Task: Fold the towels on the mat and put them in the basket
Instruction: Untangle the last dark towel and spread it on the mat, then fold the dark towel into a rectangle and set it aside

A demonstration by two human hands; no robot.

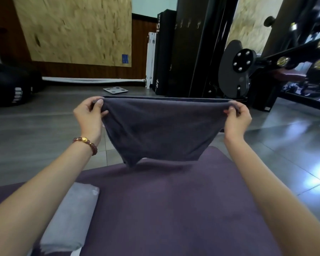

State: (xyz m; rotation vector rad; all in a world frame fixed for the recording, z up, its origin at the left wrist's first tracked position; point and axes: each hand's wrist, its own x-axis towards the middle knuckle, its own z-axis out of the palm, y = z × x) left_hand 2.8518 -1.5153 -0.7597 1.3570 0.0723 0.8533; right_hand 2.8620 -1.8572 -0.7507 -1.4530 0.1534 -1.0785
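A dark grey towel [161,130] hangs in the air above the far end of the purple mat [174,204], stretched flat between both hands. My left hand [90,116] pinches its upper left corner and my right hand [237,119] pinches its upper right corner. The towel's lower edge dangles just over the mat. A folded light grey towel [70,218] lies on the mat at the lower left, under my left forearm. No basket is in view.
Grey floor tiles [44,117] surround the mat. A white bathroom scale [115,89] lies on the floor ahead. Black gym machines and a weight rack [266,61] stand at the right, black balls [9,85] at the left.
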